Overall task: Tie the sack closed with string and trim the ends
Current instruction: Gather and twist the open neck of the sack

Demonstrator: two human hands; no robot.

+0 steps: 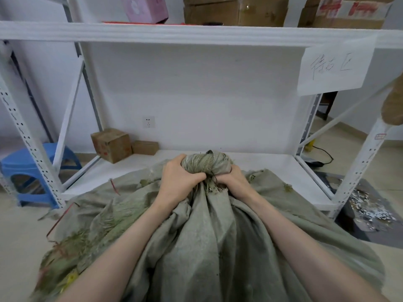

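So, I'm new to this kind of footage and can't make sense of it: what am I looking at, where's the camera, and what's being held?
There is no machine here. A person wears one camera on the head, looking forward and down, so you see their own bare arms. The left hand and right hand both grip the bunched neck of a grey-green sack, which spreads out before a white rack. Two boxes sit low by the rack, and a blue stool stands to the left. Whether string is round the neck yet is too small to tell.
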